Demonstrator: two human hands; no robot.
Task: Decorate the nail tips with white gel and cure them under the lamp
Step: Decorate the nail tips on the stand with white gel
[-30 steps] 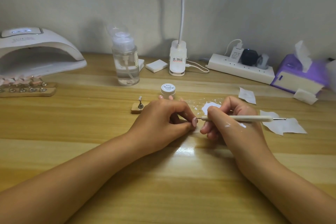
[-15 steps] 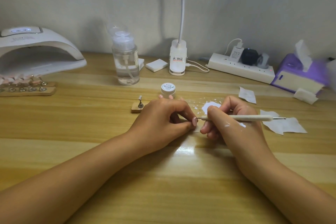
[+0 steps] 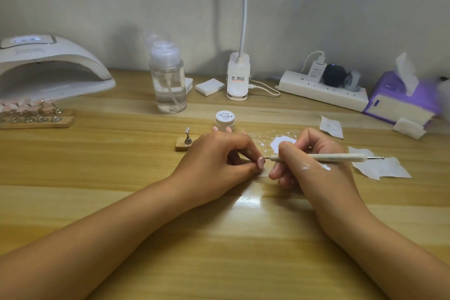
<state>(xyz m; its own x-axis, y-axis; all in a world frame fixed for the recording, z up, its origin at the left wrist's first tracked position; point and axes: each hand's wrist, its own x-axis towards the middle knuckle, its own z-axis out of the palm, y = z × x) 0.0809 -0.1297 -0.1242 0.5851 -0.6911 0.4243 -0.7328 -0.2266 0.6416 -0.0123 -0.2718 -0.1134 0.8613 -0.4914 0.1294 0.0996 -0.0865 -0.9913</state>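
Detail work at a desk (image 3: 97, 178)
Left hand (image 3: 219, 161) pinches a nail tip (image 3: 260, 162); right hand (image 3: 309, 165) grips a tool (image 3: 321, 157) touching it.

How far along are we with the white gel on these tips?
Done: white gel is puddled on the table; racked tips wait by the lamp, their decoration too small to judge. In hand: the left hand pinches a pink nail tip while the right hand touches the dotting tool to it. Left: finishing this tip, probably returning it to the empty stand, then curing.
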